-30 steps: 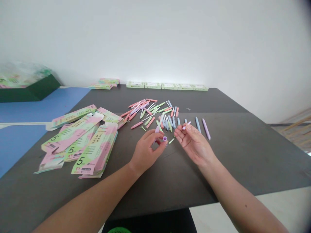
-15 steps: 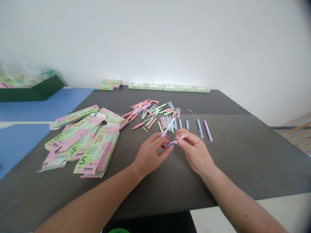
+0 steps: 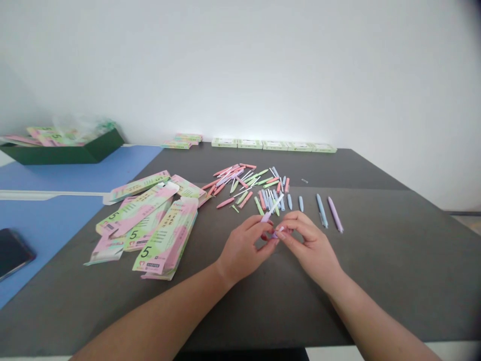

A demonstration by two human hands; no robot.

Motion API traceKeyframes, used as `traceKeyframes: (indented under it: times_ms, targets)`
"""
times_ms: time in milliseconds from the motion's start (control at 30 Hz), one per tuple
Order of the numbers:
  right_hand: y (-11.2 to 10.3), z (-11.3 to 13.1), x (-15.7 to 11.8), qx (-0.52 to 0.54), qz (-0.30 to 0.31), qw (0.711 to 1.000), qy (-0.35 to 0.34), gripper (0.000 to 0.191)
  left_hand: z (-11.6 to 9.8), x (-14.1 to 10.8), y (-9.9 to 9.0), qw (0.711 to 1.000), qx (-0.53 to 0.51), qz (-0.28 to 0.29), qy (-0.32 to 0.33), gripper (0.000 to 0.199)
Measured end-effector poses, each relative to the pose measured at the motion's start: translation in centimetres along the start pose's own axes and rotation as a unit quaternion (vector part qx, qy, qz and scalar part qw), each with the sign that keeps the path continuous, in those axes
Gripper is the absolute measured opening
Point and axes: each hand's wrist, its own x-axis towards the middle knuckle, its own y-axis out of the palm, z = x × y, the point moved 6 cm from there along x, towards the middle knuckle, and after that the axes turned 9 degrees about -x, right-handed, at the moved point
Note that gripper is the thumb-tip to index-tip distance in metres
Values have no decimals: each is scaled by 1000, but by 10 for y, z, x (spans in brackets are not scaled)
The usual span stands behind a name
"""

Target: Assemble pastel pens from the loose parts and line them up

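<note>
The left hand (image 3: 243,254) and right hand (image 3: 310,249) had fingers closed on a lilac pen (image 3: 273,209), seemingly mid-assembly; few whole pens (image 3: 321,210) lay beside many loose parts (image 3: 240,181).

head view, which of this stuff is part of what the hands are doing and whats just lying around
Looks in use: left hand, right hand, lilac plastic stick, heap of pastel plastic sticks

Looks just lying around: printed cartons, row of small boxes, green tray, phone
</note>
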Motion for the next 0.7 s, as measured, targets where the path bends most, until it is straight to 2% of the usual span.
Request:
traceKeyframes:
  times_ms: [367, 700]
  targets:
    - [-1, 3, 1, -77, 14, 996, -50, 4, 2, -2, 3, 1000, -4, 25, -14, 6]
    - [-3, 13, -1, -172, -12, 977, -127, 8, 4, -1, 1, 1000, -12, 2, -12, 8]
